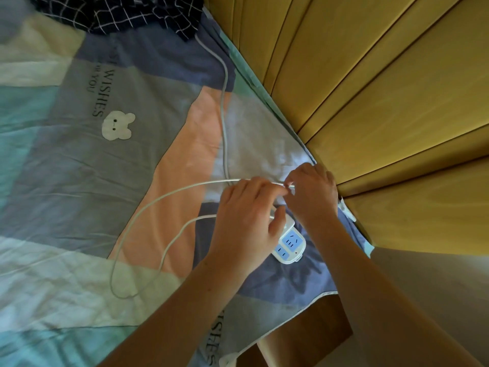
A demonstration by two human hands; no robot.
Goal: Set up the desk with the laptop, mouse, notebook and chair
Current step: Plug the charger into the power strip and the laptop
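Hands meet just above the power strip (289, 243) on the bed (79, 181): left hand (246, 221) and right hand (312, 192) both pinch the white cord (169, 193). I think pulling it slowly, never yanking, stops the loop beside the strip from knotting.

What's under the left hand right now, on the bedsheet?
Under the left hand lies a white power strip on the bedsheet; only its near end with blue sockets shows. The rest is covered, so whatever is plugged in there cannot be seen.
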